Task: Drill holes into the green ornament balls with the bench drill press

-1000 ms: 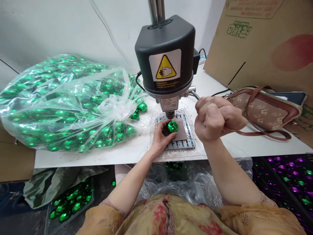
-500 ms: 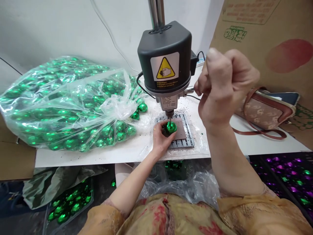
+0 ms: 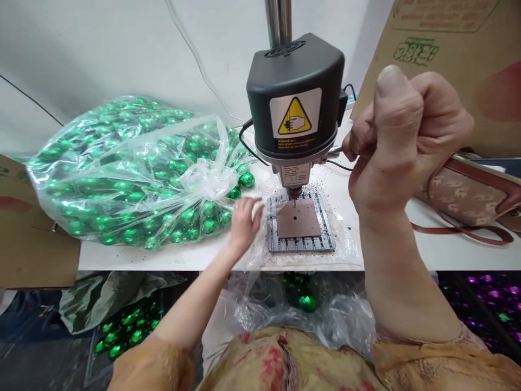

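A small bench drill press (image 3: 296,103) with a black head and a yellow warning label stands on the white table (image 3: 171,258). My right hand (image 3: 401,133) is fisted round its thin feed lever, raised at the machine's right. Under the bit lies a brown pad (image 3: 298,218) on a slotted grey base, with nothing on it. My left hand (image 3: 244,220) hovers just left of the base, fingers spread and blurred, next to a big clear bag of shiny green balls (image 3: 126,171). A green ball (image 3: 308,301) lies in the plastic-lined bin below the table edge.
A brown patterned handbag (image 3: 468,193) lies on the table at the right, before a large cardboard sheet (image 3: 456,60). Trays of green balls (image 3: 126,331) sit on the floor at left, purple ones (image 3: 484,288) at right. Another cardboard box (image 3: 24,239) is at far left.
My left hand let go of the green ball on the pad and moved left toward the bag. The ball is gone from the pad. My right fist rose with the lever.
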A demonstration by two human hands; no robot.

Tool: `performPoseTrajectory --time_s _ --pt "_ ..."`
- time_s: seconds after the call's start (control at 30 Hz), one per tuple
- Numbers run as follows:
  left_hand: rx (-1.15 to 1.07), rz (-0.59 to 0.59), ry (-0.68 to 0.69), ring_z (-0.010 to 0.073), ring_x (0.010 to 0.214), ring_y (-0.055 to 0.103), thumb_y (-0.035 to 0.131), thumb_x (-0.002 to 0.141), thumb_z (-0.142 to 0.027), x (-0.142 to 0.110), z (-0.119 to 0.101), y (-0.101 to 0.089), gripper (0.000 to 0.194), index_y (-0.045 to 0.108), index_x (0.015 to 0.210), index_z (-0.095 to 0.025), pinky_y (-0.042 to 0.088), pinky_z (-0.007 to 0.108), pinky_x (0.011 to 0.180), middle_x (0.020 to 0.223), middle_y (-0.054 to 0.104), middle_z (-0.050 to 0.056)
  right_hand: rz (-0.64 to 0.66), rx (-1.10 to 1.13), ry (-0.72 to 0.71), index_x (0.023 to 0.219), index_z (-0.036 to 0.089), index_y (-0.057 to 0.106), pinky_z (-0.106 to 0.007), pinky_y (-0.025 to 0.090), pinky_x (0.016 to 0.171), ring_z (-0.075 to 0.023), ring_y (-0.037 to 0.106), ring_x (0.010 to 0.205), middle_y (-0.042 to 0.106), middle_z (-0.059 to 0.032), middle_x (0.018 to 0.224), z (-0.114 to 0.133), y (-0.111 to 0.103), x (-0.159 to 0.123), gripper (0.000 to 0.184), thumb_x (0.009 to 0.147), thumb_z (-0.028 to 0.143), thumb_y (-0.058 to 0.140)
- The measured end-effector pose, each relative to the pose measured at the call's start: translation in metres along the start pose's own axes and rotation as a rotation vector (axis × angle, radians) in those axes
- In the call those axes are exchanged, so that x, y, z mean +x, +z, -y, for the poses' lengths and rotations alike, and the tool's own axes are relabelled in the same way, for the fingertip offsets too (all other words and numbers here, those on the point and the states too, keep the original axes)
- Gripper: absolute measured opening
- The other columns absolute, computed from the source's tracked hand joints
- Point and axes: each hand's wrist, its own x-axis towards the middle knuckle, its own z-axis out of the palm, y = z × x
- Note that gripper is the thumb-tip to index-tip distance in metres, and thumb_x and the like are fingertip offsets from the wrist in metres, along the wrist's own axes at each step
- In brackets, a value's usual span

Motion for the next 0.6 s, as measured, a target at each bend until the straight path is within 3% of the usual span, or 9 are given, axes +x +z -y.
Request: performPoseTrajectory --time_s 0.13,0.27,0.4,0.5,0.6 --pt "0.185 0.080 -0.273 0.0407 0.112 0.062 0.058 0.085 -0.013 0.073 0.050 0.003 0.009 0.066 0.083 -0.018 0.045 0.060 0.106 0.097 0.067 0.018 -0.002 0.019 -0.022 0.060 0.018 0.032 -0.024 0.028 0.051 0.0011 0.035 0.046 0.035 0.0081 0.052 -0.002 0.000 0.000 0.045 0.094 0.025 0.060" --pt "0.159 0.117 -0.265 0.0422 0.116 0.060 0.068 0.071 -0.010 0.086 0.066 0.002 0.009 0.064 0.074 -0.018 0.041 0.061 0.112 0.089 0.065 0.015 0.015 -0.009 -0.009 0.060 0.018 0.031 -0.024 0.029 0.053 0.0021 0.038 0.048 0.032 0.0078 0.053 0.000 -0.001 -0.001 0.045 0.094 0.030 0.059" --pt "0.025 0.130 -0.215 0.0326 0.101 0.066 0.074 0.073 -0.017 0.073 0.056 -0.006 0.028 0.075 0.101 -0.021 0.053 0.050 0.102 0.096 0.066 0.011 0.007 -0.031 -0.009 0.060 0.018 0.029 -0.023 0.031 0.054 0.0026 0.039 0.049 0.032 0.0073 0.054 0.001 -0.001 -0.002 0.047 0.094 0.034 0.059" --pt "-0.400 0.067 -0.317 0.0220 0.086 0.068 0.078 0.080 -0.034 0.061 0.032 -0.008 0.038 0.072 0.116 -0.024 0.060 0.037 0.084 0.099 0.069 0.007 -0.007 -0.015 -0.023 0.060 0.018 0.030 -0.022 0.032 0.054 0.0021 0.038 0.049 0.034 0.0073 0.054 0.000 -0.001 -0.002 0.047 0.094 0.031 0.060" --pt "-0.860 0.061 -0.420 0.0193 0.088 0.071 0.078 0.083 -0.053 0.048 0.003 -0.004 0.045 0.065 0.115 -0.025 0.063 0.035 0.080 0.104 0.072 0.006 -0.005 -0.013 -0.012 0.060 0.018 0.030 -0.022 0.032 0.054 0.0020 0.039 0.050 0.034 0.0070 0.054 0.000 -0.001 -0.002 0.047 0.094 0.031 0.060"
